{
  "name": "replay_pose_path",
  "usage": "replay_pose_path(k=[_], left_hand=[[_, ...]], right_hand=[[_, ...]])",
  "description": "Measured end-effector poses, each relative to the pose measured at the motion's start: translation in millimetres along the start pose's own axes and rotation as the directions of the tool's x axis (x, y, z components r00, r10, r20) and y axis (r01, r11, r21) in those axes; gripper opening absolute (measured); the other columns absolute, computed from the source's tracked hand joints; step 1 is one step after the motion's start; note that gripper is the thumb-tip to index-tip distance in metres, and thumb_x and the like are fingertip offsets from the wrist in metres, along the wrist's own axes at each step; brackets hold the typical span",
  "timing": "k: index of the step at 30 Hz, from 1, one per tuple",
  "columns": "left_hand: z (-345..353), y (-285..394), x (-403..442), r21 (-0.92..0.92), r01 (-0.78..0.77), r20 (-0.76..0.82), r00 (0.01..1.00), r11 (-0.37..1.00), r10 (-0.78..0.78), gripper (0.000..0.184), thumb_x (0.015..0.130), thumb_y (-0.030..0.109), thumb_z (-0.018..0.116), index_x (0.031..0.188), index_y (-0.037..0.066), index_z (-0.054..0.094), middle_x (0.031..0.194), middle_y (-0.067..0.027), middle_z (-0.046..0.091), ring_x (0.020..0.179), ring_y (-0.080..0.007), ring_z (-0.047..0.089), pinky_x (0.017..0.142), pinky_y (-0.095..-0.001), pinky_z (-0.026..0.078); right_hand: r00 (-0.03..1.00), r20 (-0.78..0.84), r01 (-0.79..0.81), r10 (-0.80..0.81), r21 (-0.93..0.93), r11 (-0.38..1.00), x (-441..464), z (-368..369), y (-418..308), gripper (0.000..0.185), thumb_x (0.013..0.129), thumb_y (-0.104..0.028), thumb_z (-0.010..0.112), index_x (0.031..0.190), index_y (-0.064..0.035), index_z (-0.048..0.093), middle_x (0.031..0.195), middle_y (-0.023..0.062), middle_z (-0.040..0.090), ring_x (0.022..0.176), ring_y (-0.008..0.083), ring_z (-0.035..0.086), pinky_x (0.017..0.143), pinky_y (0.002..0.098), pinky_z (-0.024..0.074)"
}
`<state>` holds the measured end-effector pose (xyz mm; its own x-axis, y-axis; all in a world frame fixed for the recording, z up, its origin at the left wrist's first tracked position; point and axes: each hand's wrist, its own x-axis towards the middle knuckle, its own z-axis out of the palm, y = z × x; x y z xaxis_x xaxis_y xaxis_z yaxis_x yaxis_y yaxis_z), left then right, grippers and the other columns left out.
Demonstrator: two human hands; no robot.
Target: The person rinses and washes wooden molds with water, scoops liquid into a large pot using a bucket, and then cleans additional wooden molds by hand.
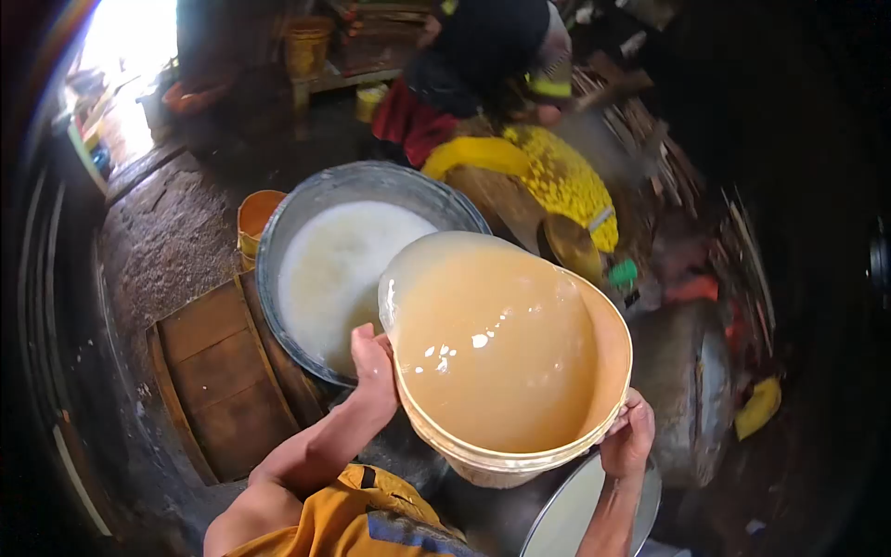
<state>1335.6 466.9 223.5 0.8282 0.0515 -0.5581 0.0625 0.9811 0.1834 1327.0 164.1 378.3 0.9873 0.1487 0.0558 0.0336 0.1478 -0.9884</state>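
- Bucket [483,472], pale orange and tipped, sits between both hands, with cloudy liquid [492,371] bulging over its far lip by the big tub [304,206].
- Left hand [374,371] holds the left side, thumb up; right hand [629,436] grips the near-right rim.
- Looks heavy and sloshy tbh, stiff walls, probably slick when wet. I'd grab rim plus underside, imo.

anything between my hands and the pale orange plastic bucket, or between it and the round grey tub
Nothing visible: your left hand and right hand touch the bucket, which tilts over the edge of the tub.
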Motion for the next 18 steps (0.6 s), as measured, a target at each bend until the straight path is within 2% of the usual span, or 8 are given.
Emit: replay_pose_path(k=[3, 7, 9, 15, 18], left_hand=[[5, 21, 13, 0.023, -0.1, -0.016, 0.995, 0.995, 0.101, 0.061, 0.085, 0.042, 0.027, 0.114, -0.003, 0.055, 0.111, -0.0212, 0.061, 0.098, -0.0347, 0.058, 0.089, -0.0426, 0.045], [8, 38, 13, -0.083, -0.093, -0.092, 0.992, 0.992, 0.085, 0.061, 0.084, 0.041, 0.027, 0.12, -0.001, 0.05, 0.119, -0.0221, 0.056, 0.104, -0.0354, 0.055, 0.092, -0.0447, 0.044], [-7, 37, 28, -0.103, -0.127, -0.084, 0.989, 0.986, 0.119, 0.063, 0.084, 0.043, 0.026, 0.124, -0.001, 0.047, 0.122, -0.0224, 0.054, 0.107, -0.036, 0.054, 0.095, -0.0459, 0.042], [-33, 37, 39, -0.271, 0.093, -0.041, 0.993, 0.958, -0.108, 0.07, 0.083, 0.049, 0.026, 0.122, -0.007, 0.046, 0.12, -0.0258, 0.054, 0.108, -0.0393, 0.053, 0.097, -0.0496, 0.04], [-48, 31, 45, -0.31, 0.087, -0.035, 0.994, 0.947, -0.103, 0.073, 0.083, 0.05, 0.026, 0.122, -0.009, 0.045, 0.12, -0.0273, 0.053, 0.109, -0.0404, 0.053, 0.097, -0.0501, 0.04]], right_hand=[[0.995, 0.098, -0.021, 0.024, -0.029, 0.999, 40, 32, -8, 0.036, 0.089, -0.037, 0.061, 0.076, -0.0049, 0.05, 0.066, 0.0046, 0.055, 0.053, 0.0121, 0.052, 0.049, 0.0239, 0.0433], [0.985, 0.158, -0.054, 0.064, -0.07, 0.996, 76, 61, -6, 0.036, 0.088, -0.035, 0.062, 0.075, -0.0052, 0.049, 0.068, 0.0069, 0.056, 0.053, 0.0132, 0.054, 0.049, 0.0248, 0.0448], [0.986, 0.155, -0.035, 0.054, -0.121, 0.992, 86, 80, -5, 0.035, 0.091, -0.035, 0.057, 0.076, -0.0059, 0.048, 0.065, 0.0031, 0.053, 0.051, 0.0102, 0.05, 0.046, 0.0224, 0.0432], [0.981, 0.163, -0.064, 0.102, -0.227, 0.972, 109, 92, 2, 0.028, 0.091, -0.028, 0.058, 0.078, -0.0058, 0.049, 0.065, 0.0017, 0.053, 0.051, 0.0088, 0.05, 0.045, 0.02, 0.0415], [0.982, 0.119, -0.106, 0.144, -0.283, 0.953, 112, 106, 3, 0.024, 0.09, -0.025, 0.061, 0.079, -0.005, 0.052, 0.067, 0.0015, 0.056, 0.051, 0.0076, 0.051, 0.045, 0.0188, 0.0405]])
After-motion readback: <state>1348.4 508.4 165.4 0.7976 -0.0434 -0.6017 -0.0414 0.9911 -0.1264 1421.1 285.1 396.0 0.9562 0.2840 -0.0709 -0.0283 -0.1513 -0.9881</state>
